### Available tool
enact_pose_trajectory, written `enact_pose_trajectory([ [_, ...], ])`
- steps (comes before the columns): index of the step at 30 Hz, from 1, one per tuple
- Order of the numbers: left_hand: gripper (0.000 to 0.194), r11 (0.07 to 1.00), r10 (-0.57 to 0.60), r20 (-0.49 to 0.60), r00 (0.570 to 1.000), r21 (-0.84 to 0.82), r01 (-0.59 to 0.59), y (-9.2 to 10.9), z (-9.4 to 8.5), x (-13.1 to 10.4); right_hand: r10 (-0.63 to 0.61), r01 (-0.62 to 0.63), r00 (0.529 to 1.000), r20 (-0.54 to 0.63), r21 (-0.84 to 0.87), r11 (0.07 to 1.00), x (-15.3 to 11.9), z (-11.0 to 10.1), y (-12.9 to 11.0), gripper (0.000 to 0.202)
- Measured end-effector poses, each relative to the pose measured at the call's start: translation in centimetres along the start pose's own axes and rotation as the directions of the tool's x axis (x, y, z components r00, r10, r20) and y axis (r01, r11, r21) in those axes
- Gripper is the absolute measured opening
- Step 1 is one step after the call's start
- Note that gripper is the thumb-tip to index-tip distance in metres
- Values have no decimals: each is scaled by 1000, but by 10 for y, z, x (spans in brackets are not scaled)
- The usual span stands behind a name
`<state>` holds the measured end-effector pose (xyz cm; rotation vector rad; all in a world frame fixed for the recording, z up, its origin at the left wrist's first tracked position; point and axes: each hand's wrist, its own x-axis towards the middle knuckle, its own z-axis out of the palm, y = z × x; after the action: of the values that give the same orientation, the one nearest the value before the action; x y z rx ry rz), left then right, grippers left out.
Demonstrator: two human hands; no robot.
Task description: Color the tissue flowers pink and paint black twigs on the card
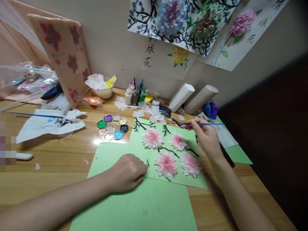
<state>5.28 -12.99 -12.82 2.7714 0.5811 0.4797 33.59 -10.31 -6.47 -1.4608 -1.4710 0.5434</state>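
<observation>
My right hand (204,136) pinches a thin blue-handled paintbrush (218,124) above the top right of a light green sheet (141,154). The brush lies nearly level; I cannot tell whether its tip touches the paper. On the sheet are several pink-and-white paper flowers (166,164) and black painted branches (169,150). My left hand (128,171) rests as a loose fist on the sheet's left part, its fingers curled under and nothing seen in them. Beneath lies a larger green sheet (144,205). A paint palette (111,128) with filled wells sits beyond my left hand.
Paint bottles (136,96) and paper scraps (144,112) lie along the wall, near a white roll (182,97) and a grey roll (201,98). At left are a stained tissue (50,123), a bowl (101,91) and a flowered board (64,54). Flower pictures (178,22) hang above.
</observation>
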Motion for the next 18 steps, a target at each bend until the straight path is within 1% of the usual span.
enact_pose_trajectory([
  [2,17,1000,-9,9,1000,-5,9,0,0,0,-27,26,1000,-11,-47,999,-8,-3,14,23],
  [5,18,1000,-20,20,1000,-9,20,0,1,0,-74,72,997,-13,-99,992,-16,0,21,23],
  [9,19,1000,-24,23,999,-14,24,-2,1,2,-149,156,988,46,-245,957,-19,6,11,23],
  [13,20,1000,-19,39,999,-11,19,-2,2,2,-247,284,959,142,-405,869,-23,9,2,20],
  [15,20,1000,-16,39,999,-13,16,-2,2,1,-278,328,944,176,-440,836,-24,9,1,18],
  [18,21,1000,-13,32,999,-14,13,-1,2,1,-290,348,937,194,-450,823,-25,9,3,17],
])
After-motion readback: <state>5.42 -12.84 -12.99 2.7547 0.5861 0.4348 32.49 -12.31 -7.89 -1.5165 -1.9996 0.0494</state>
